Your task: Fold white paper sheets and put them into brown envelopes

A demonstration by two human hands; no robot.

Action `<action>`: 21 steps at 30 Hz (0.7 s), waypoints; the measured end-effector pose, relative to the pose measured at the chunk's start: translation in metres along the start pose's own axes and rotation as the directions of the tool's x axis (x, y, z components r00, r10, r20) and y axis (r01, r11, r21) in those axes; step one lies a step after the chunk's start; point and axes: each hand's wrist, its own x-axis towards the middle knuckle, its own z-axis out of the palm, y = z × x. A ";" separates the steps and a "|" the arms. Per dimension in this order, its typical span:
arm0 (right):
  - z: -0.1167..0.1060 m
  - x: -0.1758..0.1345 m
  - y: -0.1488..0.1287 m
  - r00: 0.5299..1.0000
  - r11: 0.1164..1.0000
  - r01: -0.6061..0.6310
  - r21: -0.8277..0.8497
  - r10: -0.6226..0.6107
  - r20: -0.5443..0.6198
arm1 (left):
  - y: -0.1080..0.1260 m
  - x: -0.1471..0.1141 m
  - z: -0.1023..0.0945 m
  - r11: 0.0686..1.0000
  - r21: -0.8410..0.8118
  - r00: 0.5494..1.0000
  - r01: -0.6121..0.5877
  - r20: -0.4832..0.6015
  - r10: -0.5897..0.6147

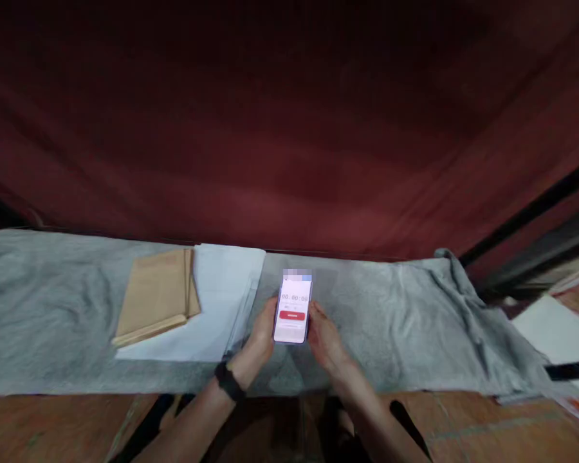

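Between my two hands is a smartphone (292, 315), held upright over the grey cloth. Its lit screen reads 00:00:00 above a red button. My left hand (263, 328) grips the phone's left edge, and a dark band circles that wrist. On the other side, my right hand (322, 329) closes around the right edge. The fingers behind the phone are hidden. To the left of the phone lie brown paper envelopes (154, 292) in a stack, resting on white sheets (224, 289). A clear, thin plastic piece seems to lie along the sheets' right side.
A grey cloth (415, 321) with wrinkles covers the long, narrow surface. Behind it rises a dark red fabric wall (289, 161). White papers or packages (557, 328) sit at the far right. Brown floor tiles (487, 421) show below the front edge.
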 end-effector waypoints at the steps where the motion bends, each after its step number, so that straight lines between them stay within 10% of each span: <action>1: 0.001 0.001 0.000 1.000 1.000 -0.003 0.004 0.003 -0.005 | 0.000 0.001 -0.001 1.000 -0.002 1.000 0.007 -0.009 -0.007; 21: -0.013 0.011 0.005 0.997 1.000 -0.020 0.010 0.020 -0.076 | 0.004 -0.003 0.004 0.998 0.063 0.997 0.002 0.077 -0.007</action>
